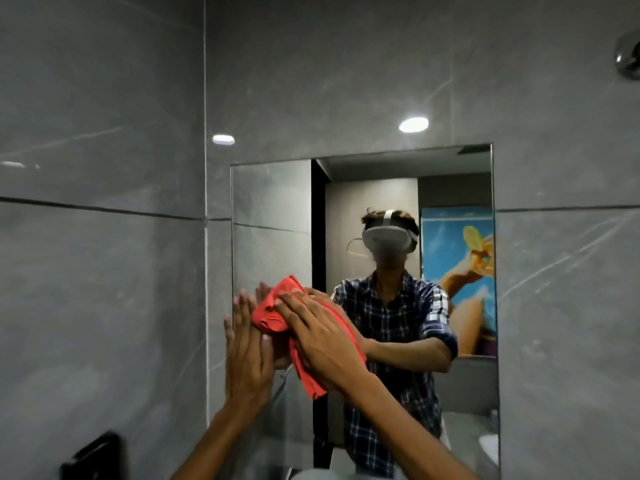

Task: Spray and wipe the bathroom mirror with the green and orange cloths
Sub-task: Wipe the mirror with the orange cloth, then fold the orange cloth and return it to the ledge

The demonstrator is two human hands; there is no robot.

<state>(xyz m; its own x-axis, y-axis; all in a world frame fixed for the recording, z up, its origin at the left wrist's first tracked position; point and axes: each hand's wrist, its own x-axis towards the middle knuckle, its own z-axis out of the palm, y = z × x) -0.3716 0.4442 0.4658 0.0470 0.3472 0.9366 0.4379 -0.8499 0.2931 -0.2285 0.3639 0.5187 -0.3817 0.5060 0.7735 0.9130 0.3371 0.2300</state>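
The rectangular bathroom mirror point(273, 202) hangs on the grey tiled wall ahead. An orange cloth point(273, 311) is bunched against the glass near the mirror's left side. My right hand point(325, 337) lies flat over the cloth, pressing it to the mirror. My left hand point(247, 355) is flat with fingers up, against the glass at the mirror's left edge, touching the cloth's left side. The mirror reflects a person in a checked shirt wearing a headset. No green cloth or spray bottle is in view.
Grey marble-look tiles point(104, 271) surround the mirror. A black fixture point(91, 457) is mounted on the left wall, low down. A chrome fitting point(628, 58) sticks out at the top right. A sink rim point(490, 448) shows in the mirror's bottom right.
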